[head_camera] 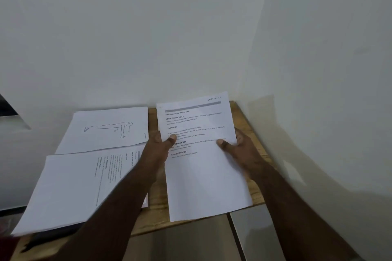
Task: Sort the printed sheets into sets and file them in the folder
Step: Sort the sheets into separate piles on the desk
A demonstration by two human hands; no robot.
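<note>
Hands both pinch text sheet (203, 154) by side edges: left hand (161, 144), right hand (239, 144), fingers clamped, so you read heading before choosing pile on tabletop (157, 207).

Plain room: wooden table (158, 210), white wall (148, 34)

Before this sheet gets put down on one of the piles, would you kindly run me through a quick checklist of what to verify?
1. Held sheet gripped at both sides by left hand and right hand: ok.
2. Its heading and handwritten section mark readable: ok.
3. Drawing pile lying flat on the table: ok.
4. Text pile fully supported: not ok, it overhangs the table edge.
5. Folder in reach: cannot tell, none clearly visible.
</note>
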